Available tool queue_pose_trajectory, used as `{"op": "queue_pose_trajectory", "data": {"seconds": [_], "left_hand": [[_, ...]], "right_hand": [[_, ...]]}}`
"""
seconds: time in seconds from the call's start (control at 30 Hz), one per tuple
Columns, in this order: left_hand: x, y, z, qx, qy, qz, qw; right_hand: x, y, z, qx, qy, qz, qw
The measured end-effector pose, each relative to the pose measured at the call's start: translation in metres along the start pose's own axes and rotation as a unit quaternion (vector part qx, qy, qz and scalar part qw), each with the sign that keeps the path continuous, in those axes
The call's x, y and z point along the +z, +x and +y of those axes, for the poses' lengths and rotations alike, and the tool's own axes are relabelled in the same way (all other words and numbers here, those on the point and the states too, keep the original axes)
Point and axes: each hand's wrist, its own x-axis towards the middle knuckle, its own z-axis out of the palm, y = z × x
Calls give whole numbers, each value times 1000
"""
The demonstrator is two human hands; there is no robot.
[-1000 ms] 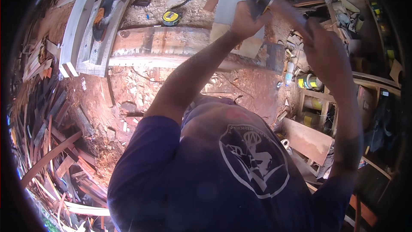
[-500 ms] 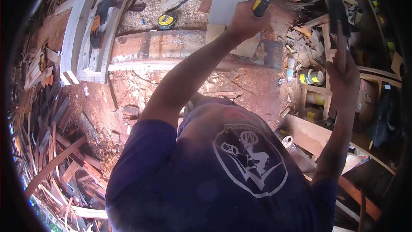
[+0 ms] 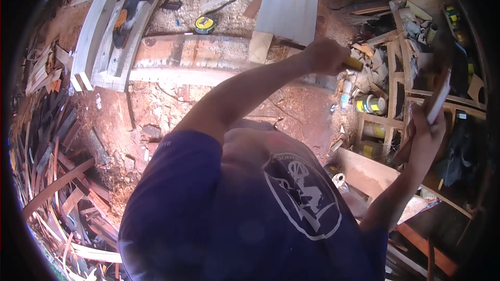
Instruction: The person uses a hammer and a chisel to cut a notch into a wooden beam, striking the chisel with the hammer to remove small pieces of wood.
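Observation:
My left hand [image 3: 325,56] is closed round a chisel, its yellow handle end [image 3: 354,63] sticking out to the right of the fist. A thin dark strip to the left of the fist looks like its blade, held over the near end of a pale wooden plank [image 3: 289,8]. On the right, my right hand [image 3: 428,130] grips a hammer by its wooden handle [image 3: 439,96], raised and tilted. The hammer's head is dark and blurred against the shadow.
A yellow tape measure [image 3: 204,24] lies on sawdust behind a thick timber beam [image 3: 182,54]. Long pale boards [image 3: 96,36] stand at the left, with a dark orange-marked tool on them. Scrap strips [image 3: 67,177] pile at lower left. Wooden compartments [image 3: 393,88] with cans stand at right.
My left hand has moved right and slightly nearer, and the chisel handle has tipped from upward to rightward. The hammer has swung right and down with my right hand.

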Motion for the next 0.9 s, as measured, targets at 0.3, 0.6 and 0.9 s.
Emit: {"op": "queue_pose_trajectory", "data": {"seconds": [0.3,0.6,0.9], "left_hand": [[-141,-29,-43,-203,-403,205,868],[-90,-57,-12,-199,-387,252,864],[-74,-63,-23,-240,-426,159,858]], "right_hand": [[-22,-19,36,48,18,5,999],[24,0,-2,26,-55,-105,993],[75,14,-78,-178,-330,-161,913]]}}
